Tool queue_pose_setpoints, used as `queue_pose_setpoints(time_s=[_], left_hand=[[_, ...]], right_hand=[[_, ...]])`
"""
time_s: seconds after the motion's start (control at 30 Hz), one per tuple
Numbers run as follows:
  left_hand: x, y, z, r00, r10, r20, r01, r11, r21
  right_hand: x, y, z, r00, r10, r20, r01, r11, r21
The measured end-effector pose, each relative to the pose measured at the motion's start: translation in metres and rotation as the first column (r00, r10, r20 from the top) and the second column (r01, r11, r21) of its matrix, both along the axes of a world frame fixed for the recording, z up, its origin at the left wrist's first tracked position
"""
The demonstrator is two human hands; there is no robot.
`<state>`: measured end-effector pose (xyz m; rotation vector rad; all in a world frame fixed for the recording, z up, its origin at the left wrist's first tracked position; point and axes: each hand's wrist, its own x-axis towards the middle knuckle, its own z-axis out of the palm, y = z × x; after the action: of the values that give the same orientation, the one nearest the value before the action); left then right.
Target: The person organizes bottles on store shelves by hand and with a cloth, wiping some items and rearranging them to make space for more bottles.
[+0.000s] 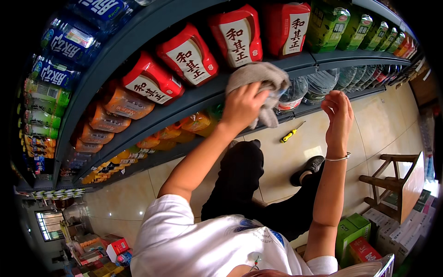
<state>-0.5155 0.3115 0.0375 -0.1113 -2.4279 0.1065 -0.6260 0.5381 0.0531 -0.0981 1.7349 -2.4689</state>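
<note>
My left hand (244,104) grips a bunched grey-beige cloth (258,74) against the front edge of a dark grey shelf (296,64). Red-wrapped drink bottles (238,36) stand on that shelf just above the cloth. Part of the cloth hangs down past the shelf lip. My right hand (337,110) is raised over the floor with its fingers bent and nothing visible in it. Large clear water bottles (320,85) on the lower shelf are nearest to it. A bangle circles the right wrist.
A yellow-and-black screwdriver (289,135) lies on the tiled floor (277,166) below the shelf. At right, a wooden stool (398,183) is near stacked cartons (398,228). Green cartons (327,26), orange-labelled bottles (128,104) and blue-labelled bottles (67,45) line the shelves.
</note>
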Motion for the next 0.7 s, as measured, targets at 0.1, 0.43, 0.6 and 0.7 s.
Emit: queue_pose_setpoints(time_s=[0.1, 0.43, 0.6, 0.7], left_hand=[[0.048, -0.023, 0.002, 0.993, 0.104, 0.06, -0.104, 0.995, 0.0], [0.066, -0.03, 0.058, 0.987, -0.109, -0.119, 0.16, 0.723, 0.672], [0.059, -0.015, 0.072, 0.942, -0.208, -0.264, 0.308, 0.22, 0.926], [0.054, 0.002, 0.084, 0.908, -0.29, -0.303, 0.334, 0.066, 0.94]], right_hand=[[0.002, 0.002, -0.007, 1.0, -0.006, -0.001, 0.006, 0.999, 0.046], [0.018, -0.025, -0.015, 0.88, 0.471, 0.069, -0.473, 0.852, 0.222], [0.025, -0.029, 0.002, 0.849, 0.529, 0.001, -0.514, 0.824, 0.24], [0.028, -0.024, 0.002, 0.781, 0.623, -0.037, -0.598, 0.764, 0.242]])
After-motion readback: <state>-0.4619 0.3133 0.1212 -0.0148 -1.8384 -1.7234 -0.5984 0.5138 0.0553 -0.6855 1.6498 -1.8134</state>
